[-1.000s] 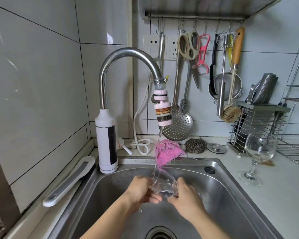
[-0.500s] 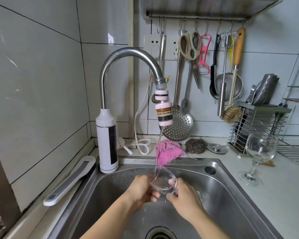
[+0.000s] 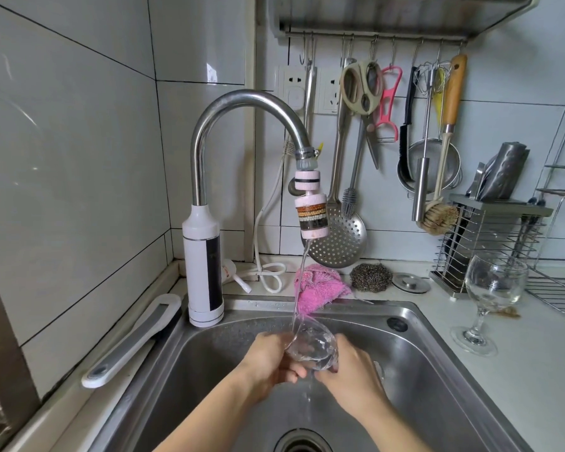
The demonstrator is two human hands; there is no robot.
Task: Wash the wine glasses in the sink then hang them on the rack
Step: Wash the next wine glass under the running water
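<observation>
Both bare forearms reach forward from below and converge. The left hand (image 3: 270, 360) and right hand (image 3: 351, 370) face each other, fingers curled round the wine glass (image 3: 312, 347) held between them.

A small home kitchen: a stainless steel sink (image 3: 437, 347) is set in a pale tabletop (image 3: 542, 386) against white wall tiles (image 3: 62, 158). On the far wall a hook rail (image 3: 372, 34) carries scissors (image 3: 362, 89), a slotted skimmer (image 3: 338, 236), a whisk (image 3: 433, 78) and a scrubbing brush (image 3: 439, 216). A steel scourer (image 3: 371, 277) and a pink cloth (image 3: 320, 285) lie behind the basin.
</observation>
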